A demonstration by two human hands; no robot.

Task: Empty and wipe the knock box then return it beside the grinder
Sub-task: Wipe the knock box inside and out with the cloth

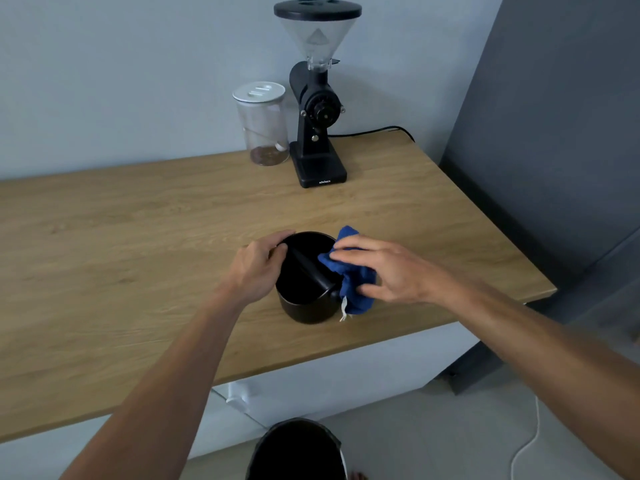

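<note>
From the head camera I see the knock box, a round, matte black cup with a straight black bar across its mouth, standing upright on the wooden counter near the front edge. The counter is pale oak with a visible grain and a rounded corner at 3 o'clock.

My left hand wraps the box's rim at its 9 o'clock side, fingers curled around the wall and thumb hooked over the edge. My right hand holds a soft, crumpled blue cloth against the rim at 3 o'clock; the fingers are spread over the fabric and press it to the box, thumb underneath. A white tag dangles from the cloth.

Well apart at 12 o'clock stands the grinder, black with a clear cone-shaped hopper and flat black lid. Just beside it at its 9 o'clock is a clear cylindrical jar with a white lid and brown contents at the bottom.

At 6 o'clock, below the counter on the floor, a round black bin shows its dark opening.
</note>
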